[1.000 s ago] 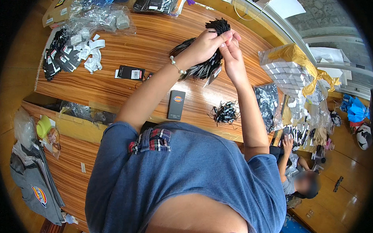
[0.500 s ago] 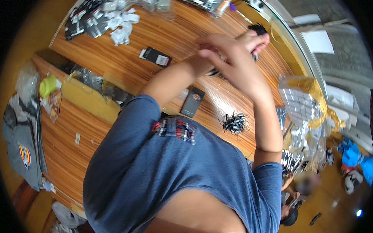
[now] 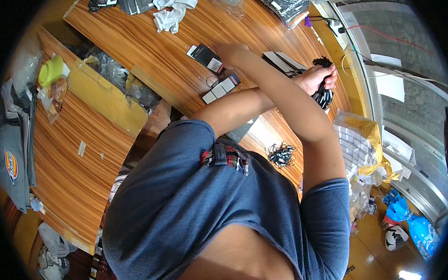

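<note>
My forearms cross, the right one over the left. My left hand (image 3: 316, 80), reaching toward the right, is closed round a bundle of black cords (image 3: 323, 96) whose ends stick out above and below the fist. Smeared by motion, my right hand (image 3: 232, 56) is beside a black hang tag (image 3: 205, 56) with a white label; its fingers cannot be made out. Just below lies a row of tags with white labels (image 3: 221, 89) and a thin cord loop. A fan of black and white tags (image 3: 279, 62) lies between the hands. My left arm partly covers a dark card (image 3: 243, 131).
A tangled pile of black and white cords (image 3: 282, 154) lies near my body. Packed tags (image 3: 284, 5) and white strips (image 3: 173, 16) sit at the far side. A clear bag with yellow tape (image 3: 364, 140) is at right, a grey garment (image 3: 9, 147) at left.
My right hand has swung left from above my left hand to the black tag. Labelled tags now show below it. The whole view has shifted a little.
</note>
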A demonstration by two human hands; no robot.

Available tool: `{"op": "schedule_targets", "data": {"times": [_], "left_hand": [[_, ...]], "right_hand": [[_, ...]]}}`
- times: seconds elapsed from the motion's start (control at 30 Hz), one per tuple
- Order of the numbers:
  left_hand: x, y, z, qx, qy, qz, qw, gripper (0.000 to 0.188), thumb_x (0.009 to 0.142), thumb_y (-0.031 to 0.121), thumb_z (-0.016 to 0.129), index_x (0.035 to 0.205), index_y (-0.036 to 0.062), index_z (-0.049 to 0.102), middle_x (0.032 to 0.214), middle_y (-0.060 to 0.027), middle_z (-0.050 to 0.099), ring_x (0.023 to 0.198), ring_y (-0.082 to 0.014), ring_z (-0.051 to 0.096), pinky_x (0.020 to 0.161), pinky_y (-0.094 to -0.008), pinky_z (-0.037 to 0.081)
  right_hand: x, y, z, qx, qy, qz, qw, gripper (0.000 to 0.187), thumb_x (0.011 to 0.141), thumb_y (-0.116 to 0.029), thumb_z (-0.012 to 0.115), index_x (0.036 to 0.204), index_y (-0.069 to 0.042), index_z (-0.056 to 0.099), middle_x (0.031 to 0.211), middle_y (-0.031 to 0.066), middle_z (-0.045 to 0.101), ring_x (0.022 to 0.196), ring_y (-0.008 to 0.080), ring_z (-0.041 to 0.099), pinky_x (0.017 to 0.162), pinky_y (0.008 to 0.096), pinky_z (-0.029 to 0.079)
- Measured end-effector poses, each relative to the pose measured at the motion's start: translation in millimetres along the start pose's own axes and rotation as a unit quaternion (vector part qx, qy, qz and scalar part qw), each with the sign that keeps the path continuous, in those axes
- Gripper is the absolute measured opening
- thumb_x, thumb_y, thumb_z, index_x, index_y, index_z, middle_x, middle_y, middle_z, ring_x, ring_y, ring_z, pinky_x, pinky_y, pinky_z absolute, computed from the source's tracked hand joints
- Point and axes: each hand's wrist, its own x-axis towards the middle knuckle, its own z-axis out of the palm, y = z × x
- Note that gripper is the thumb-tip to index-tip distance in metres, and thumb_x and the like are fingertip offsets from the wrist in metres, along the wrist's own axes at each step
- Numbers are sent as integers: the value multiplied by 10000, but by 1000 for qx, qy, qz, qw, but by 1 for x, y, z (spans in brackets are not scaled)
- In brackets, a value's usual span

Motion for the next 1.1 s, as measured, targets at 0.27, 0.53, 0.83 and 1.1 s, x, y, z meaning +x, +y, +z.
{"op": "schedule_targets", "data": {"times": [0.27, 0.53, 0.83, 1.1], "left_hand": [[-4, -2, -4, -28, -20, 15, 999, 248, 925, 262, 376, 727, 116, 409, 557, 39, 353, 531, -81, 357, 571, -213, 326], [-13, 2, -2, -40, -2, 17, 999, 291, 920, 326, 374, 728, 114, 423, 546, 43, 362, 501, -87, 344, 593, -242, 357], [-14, -5, -18, -60, 0, -8, 998, 248, 922, 290, 378, 749, 121, 428, 556, 38, 368, 519, -78, 381, 618, -239, 375], [-8, -3, -16, -24, -14, -7, 1000, 265, 922, 283, 383, 719, 113, 399, 551, 53, 341, 536, -70, 366, 588, -232, 340]], "right_hand": [[-10, -12, 14, 20, 32, -289, 957, 110, 658, -78, 565, 750, -116, 610, 852, 79, 598, 818, 261, 562, 651, 369, 448], [-3, -24, 23, -114, 149, -391, 901, 133, 692, -165, 593, 790, -76, 590, 825, 62, 567, 885, 240, 521, 737, 373, 436], [56, 7, 36, -18, 267, -184, 946, 141, 737, -174, 561, 853, -106, 602, 886, 106, 613, 868, 277, 579, 719, 401, 456], [24, 20, -1, 77, 204, -179, 959, 118, 749, -195, 580, 820, -103, 602, 820, 104, 616, 826, 266, 581, 691, 384, 462]]}}
